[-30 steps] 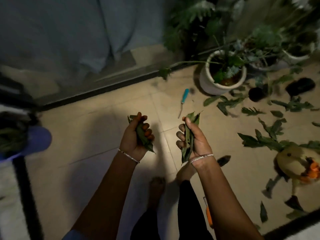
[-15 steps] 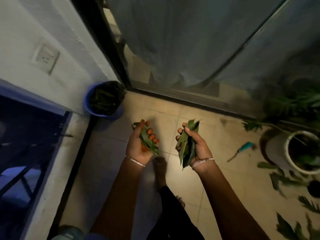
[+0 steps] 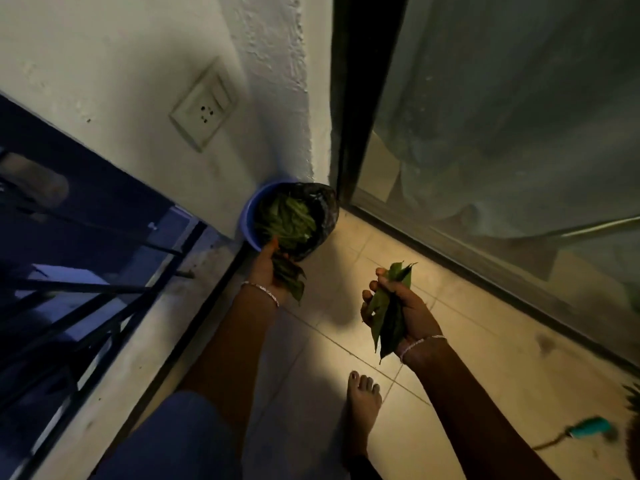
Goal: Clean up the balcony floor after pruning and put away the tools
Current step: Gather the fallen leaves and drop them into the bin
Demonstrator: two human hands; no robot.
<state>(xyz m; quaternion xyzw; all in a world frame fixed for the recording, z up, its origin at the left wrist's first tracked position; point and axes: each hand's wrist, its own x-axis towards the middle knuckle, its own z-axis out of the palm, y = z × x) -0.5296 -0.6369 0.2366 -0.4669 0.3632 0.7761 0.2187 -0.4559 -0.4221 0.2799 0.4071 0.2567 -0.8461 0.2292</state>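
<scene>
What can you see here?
bin: one, blue, black liner, wall corner
binned leaves: pile, green, inside bin
left leaf bunch: one, green, held at the bin
right leaf bunch: one, green, held over the floor
socket: one, white, on wall
tool: one, teal handle, floor, lower right
glass door: one, dark frame, right
foot: one, bare, on floor
left hand: one, grips left leaf bunch
right hand: one, grips right leaf bunch

Bin (image 3: pixel 248 220) between wall (image 3: pixel 138 64) and door frame (image 3: pixel 350 98)
</scene>
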